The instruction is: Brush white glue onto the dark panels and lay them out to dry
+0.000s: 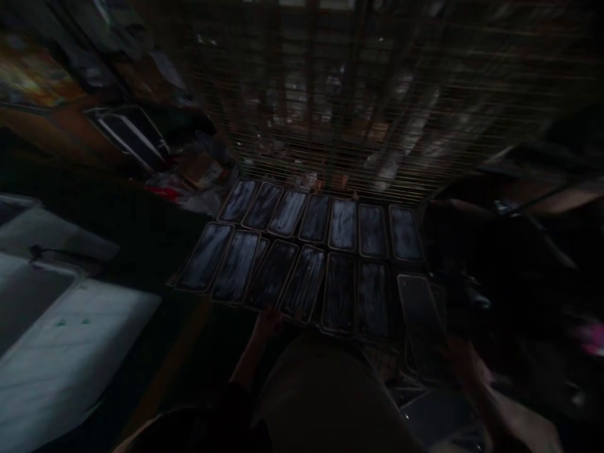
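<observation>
Dark rectangular panels with rounded corners and pale rims lie in two rows before me, such as this streaked panel point(342, 223) in the far row. My left hand point(268, 322) is at the near edge of the front row, by a dark panel point(274, 274); dimness hides whether its fingers grip anything. On the right, my right hand point(465, 358) is closed at the lower right edge of a tilted dark panel point(419, 305). That panel overlaps others at the right end of the front row. Another flat dark panel point(438, 412) lies below it.
Behind the rows rises a wire mesh wall point(330, 126). A carton point(202, 170) and plastic bags are at the back left. White boxy objects point(70, 333) stand at the left. A dark-clothed person point(500, 264) appears at the right.
</observation>
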Motion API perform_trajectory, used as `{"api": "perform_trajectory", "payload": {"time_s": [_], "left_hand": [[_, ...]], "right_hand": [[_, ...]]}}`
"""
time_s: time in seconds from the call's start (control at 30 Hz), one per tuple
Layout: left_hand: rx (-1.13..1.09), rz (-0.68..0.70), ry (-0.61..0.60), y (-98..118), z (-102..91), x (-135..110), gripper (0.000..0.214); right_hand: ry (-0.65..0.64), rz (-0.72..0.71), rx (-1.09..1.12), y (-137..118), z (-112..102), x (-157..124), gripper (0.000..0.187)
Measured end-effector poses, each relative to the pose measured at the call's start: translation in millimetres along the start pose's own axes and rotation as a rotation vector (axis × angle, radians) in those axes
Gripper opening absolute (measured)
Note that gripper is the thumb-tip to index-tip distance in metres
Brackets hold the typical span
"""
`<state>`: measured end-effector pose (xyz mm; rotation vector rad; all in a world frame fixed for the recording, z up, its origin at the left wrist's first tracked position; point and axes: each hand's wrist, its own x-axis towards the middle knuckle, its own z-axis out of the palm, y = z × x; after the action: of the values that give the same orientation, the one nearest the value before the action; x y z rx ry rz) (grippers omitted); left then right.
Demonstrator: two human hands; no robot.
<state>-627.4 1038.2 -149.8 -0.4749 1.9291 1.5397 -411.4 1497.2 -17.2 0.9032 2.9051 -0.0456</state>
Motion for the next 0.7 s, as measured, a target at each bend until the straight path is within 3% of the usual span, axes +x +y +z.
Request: {"api": "perform_trajectory", "payload": {"time_s": [0.1, 0.17, 0.23, 0.33, 0.4, 0.5, 0.6, 0.7], "left_hand": [[0.117, 0.036, -0.48, 16, 117.8, -18, 0.041], [0.164, 0.042, -0.711, 26, 192.4, -34, 0.043], [0.269, 0.035, -0.777, 33, 257.7, -49, 0.041], [0.455, 0.099, -0.657, 40, 333.4, -61, 0.031], [0.523, 0.156, -0.588, 43, 367.4, -62, 0.024], [0.609, 0.269, -0.488, 46, 395.5, -61, 0.019], [0.752, 0.496, -0.337, 47, 403.7, -62, 0.019], [0.837, 0.678, -0.255, 45, 404.5, -62, 0.027]], "right_hand": [[-0.08, 0.006, 0.067, 19, -8, -17, 0.029], [-0.073, 0.04, 0.072, 31, -7, -23, 0.031], [-0.066, 0.064, 0.083, 44, 0, -25, 0.033], [-0.074, 0.068, 0.123, 60, 19, -19, 0.034], [-0.091, 0.071, 0.153, 67, 34, -14, 0.034], [-0.133, 0.093, 0.186, 76, 53, -9, 0.029], [-0.215, 0.113, 0.214, 84, 64, -12, 0.023], [-0.273, 0.088, 0.238, 92, 58, -15, 0.021]]}}
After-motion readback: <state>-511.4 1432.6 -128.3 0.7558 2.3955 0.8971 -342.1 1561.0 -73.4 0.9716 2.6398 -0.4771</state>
